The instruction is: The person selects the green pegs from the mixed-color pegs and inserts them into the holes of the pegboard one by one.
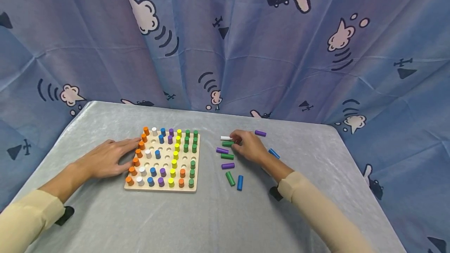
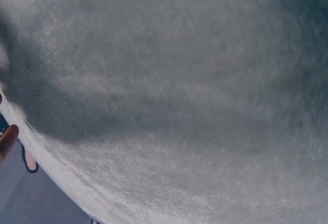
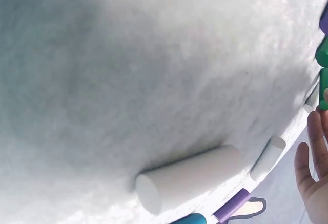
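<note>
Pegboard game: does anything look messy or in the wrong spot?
Yes. The pegboard has empty holes, while loose pegs lie on their sides on the table to its right, like a green peg and a blue peg. The right hand touches some.

grey table cover (image 1: 225, 221), blue curtain (image 1: 246, 42) with seemingly cartoon planes
</note>
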The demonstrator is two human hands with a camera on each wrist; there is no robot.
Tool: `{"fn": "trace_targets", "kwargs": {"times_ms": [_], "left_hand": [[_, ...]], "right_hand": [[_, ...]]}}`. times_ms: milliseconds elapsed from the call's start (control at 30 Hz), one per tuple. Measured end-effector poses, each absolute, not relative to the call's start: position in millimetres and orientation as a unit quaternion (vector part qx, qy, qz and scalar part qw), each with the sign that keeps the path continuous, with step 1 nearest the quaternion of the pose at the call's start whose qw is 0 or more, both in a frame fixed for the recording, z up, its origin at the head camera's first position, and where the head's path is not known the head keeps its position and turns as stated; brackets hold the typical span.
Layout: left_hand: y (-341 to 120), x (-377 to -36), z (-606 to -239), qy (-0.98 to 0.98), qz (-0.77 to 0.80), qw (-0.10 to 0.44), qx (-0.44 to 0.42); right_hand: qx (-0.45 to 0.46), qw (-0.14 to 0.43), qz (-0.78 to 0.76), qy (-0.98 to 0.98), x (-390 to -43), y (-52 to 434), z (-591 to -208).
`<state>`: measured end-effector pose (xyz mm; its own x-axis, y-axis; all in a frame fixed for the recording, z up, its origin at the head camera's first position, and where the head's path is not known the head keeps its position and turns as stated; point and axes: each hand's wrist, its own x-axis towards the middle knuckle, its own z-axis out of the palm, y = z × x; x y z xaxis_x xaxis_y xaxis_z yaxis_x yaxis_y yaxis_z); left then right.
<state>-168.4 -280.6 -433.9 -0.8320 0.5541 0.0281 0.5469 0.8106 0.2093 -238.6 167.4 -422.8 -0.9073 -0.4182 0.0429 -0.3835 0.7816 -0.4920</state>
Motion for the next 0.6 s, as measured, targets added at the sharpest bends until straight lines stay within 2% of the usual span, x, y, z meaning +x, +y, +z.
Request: {"fn": "trace_targets", "kwargs": {"times_ms": [600], "left_hand": [[-280.7,-168.8,-434.6,0.95,0.107,0.014,0.293]], "right_hand": [[-0.211,0.024,-0.287,0.934,-238.1,159.0,-416.2]]}}
